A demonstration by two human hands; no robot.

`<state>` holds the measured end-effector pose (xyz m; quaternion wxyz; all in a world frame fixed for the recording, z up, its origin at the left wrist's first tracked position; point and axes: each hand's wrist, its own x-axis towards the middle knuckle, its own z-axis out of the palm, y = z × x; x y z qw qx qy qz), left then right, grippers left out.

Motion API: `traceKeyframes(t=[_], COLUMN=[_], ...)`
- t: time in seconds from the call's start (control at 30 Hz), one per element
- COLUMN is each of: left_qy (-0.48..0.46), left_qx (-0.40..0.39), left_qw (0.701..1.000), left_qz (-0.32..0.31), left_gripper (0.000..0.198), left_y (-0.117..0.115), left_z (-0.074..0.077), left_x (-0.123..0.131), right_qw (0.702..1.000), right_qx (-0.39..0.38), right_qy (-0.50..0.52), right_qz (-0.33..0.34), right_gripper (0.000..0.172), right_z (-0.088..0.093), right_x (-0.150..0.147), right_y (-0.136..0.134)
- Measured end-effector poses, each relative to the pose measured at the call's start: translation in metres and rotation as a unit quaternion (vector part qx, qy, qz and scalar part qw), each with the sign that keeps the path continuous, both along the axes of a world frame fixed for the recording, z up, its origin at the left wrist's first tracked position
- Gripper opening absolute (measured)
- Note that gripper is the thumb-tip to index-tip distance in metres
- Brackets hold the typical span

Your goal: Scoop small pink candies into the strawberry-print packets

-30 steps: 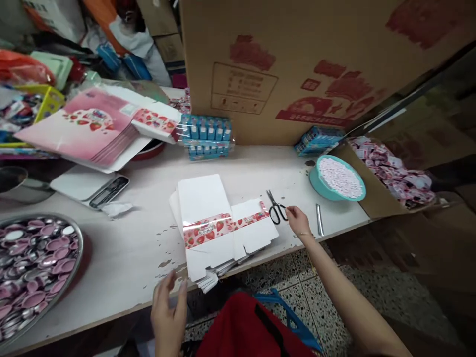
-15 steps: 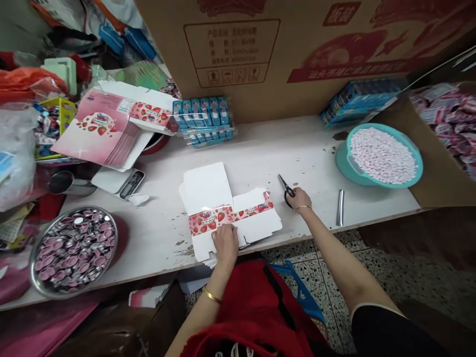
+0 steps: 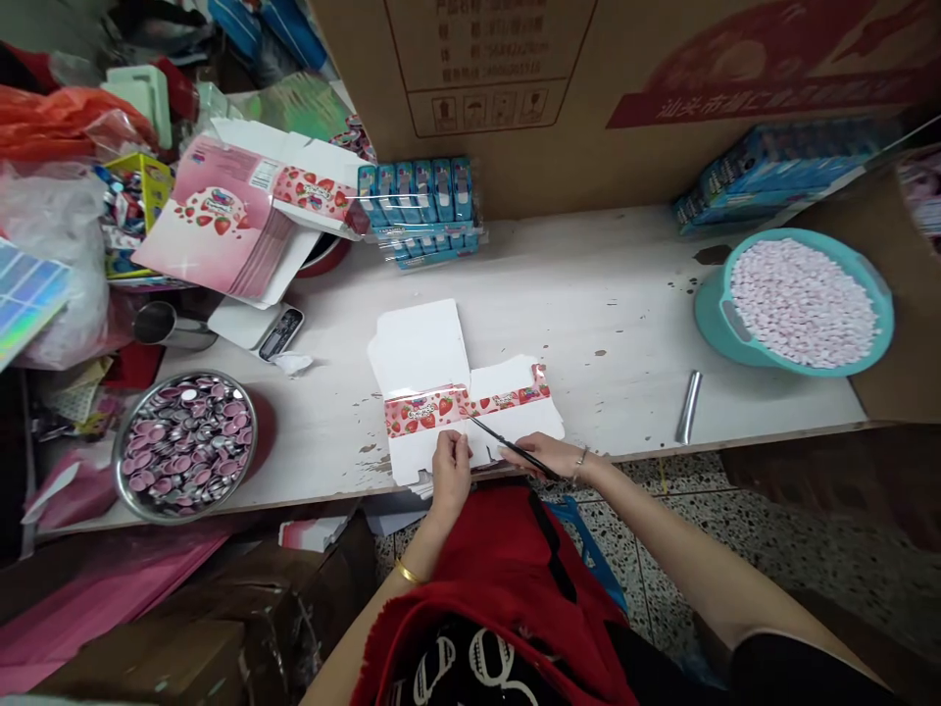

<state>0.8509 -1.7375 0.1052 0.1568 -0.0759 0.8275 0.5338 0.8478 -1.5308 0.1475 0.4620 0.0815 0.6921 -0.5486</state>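
A stack of flat white carton blanks (image 3: 422, 358) with a strawberry-printed band lies at the near edge of the white table (image 3: 603, 324). My left hand (image 3: 450, 473) presses on the stack's near edge. My right hand (image 3: 548, 456) holds black scissors (image 3: 500, 443), their closed blades pointing left over the blanks toward the strawberry band.
A teal basin (image 3: 801, 304) of small pink-white pieces sits at the right, a metal tube (image 3: 688, 406) beside it. A steel tray of pink caps (image 3: 183, 443) sits at the left. Blue packs (image 3: 422, 211), pink printed sheets (image 3: 221, 230) and a big cardboard box (image 3: 588, 88) stand behind.
My right hand picked the scissors up from the table and carried them left to the blanks. My left hand came from below the table edge onto the stack. The view tilted down.
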Motion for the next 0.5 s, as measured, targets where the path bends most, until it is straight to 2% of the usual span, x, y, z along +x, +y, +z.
traceKeyframes(t=[0.1, 0.23, 0.3, 0.37, 0.43, 0.5], left_qy=[-0.002, -0.005, -0.024, -0.085, -0.162, -0.22], left_qx=[-0.016, -0.066, -0.063, -0.035, -0.004, 0.018], left_qw=[0.999, 0.991, 0.979, 0.968, 0.963, 0.962], left_qz=[-0.033, -0.113, -0.192, -0.235, -0.214, -0.163], left_gripper=[0.02, 0.018, 0.018, 0.016, 0.016, 0.022], left_y=[0.001, -0.009, -0.025, -0.046, -0.067, -0.084], left_z=[0.003, 0.002, -0.003, -0.013, -0.025, -0.037], left_x=[0.0, 0.02, 0.042, 0.068, 0.092, 0.107], right_qw=[1.0, 0.996, 0.983, 0.958, 0.925, 0.89], right_qx=[0.023, 0.023, 0.049, 0.115, 0.226, 0.355], right_qy=[-0.008, 0.055, 0.118, 0.178, 0.219, 0.218], right_qz=[0.001, -0.071, -0.134, -0.194, -0.213, -0.186], right_gripper=[0.057, 0.061, 0.061, 0.061, 0.06, 0.056], right_z=[-0.008, -0.005, -0.004, -0.006, -0.016, -0.031], right_x=[-0.017, -0.028, -0.028, -0.027, -0.03, -0.036], right_y=[-0.019, -0.022, -0.007, 0.019, 0.05, 0.079])
